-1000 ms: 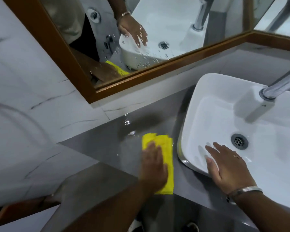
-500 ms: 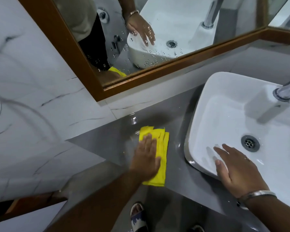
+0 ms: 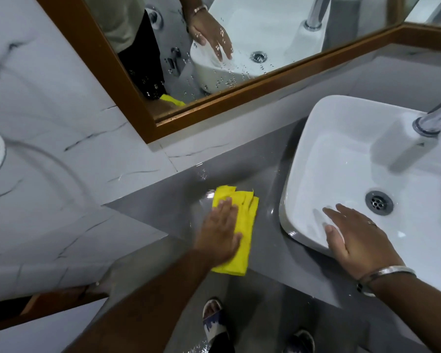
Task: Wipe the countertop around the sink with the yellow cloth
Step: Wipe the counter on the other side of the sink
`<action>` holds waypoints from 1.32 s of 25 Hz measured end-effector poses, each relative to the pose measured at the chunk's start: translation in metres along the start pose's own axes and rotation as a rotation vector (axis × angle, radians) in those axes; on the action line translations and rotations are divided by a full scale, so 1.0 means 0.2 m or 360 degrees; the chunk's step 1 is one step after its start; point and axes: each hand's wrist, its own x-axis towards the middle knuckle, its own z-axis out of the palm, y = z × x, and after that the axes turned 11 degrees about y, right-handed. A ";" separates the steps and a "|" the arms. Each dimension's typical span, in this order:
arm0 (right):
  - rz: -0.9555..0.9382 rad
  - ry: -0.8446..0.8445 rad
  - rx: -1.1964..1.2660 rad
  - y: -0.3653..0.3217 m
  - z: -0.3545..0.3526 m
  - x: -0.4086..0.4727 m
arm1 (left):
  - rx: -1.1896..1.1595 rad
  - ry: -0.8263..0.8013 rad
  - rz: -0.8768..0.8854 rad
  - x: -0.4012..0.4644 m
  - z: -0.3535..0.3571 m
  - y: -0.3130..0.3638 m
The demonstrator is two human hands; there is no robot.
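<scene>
A folded yellow cloth [image 3: 242, 222] lies flat on the wet grey countertop [image 3: 163, 207], left of the white basin sink [image 3: 341, 118]. My left hand [image 3: 220, 233] presses palm-down on the cloth's left half, fingers spread toward the wall. My right hand [image 3: 357, 238] rests flat on the sink's near left rim, fingers reaching into the bowl, holding nothing. A silver bangle sits on that wrist. The drain [image 3: 378, 202] shows in the bowl.
A chrome tap [image 3: 433, 118] rises at the sink's back right. A wood-framed mirror [image 3: 143, 103] hangs above the marble wall [image 3: 49, 149]. Water droplets glint on the counter near the wall. Two feet in sandals [image 3: 214, 322] show below the counter edge.
My left hand has slid the cloth leftward and slightly toward the wall across the counter. The right hand has stayed on the sink rim. The view has shifted a little.
</scene>
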 end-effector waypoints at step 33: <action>-0.0294 0.0701 0.0355 0.11 -0.11 -0.39 | -0.0447 -0.0008 -0.0100 0.07 -0.44 0.41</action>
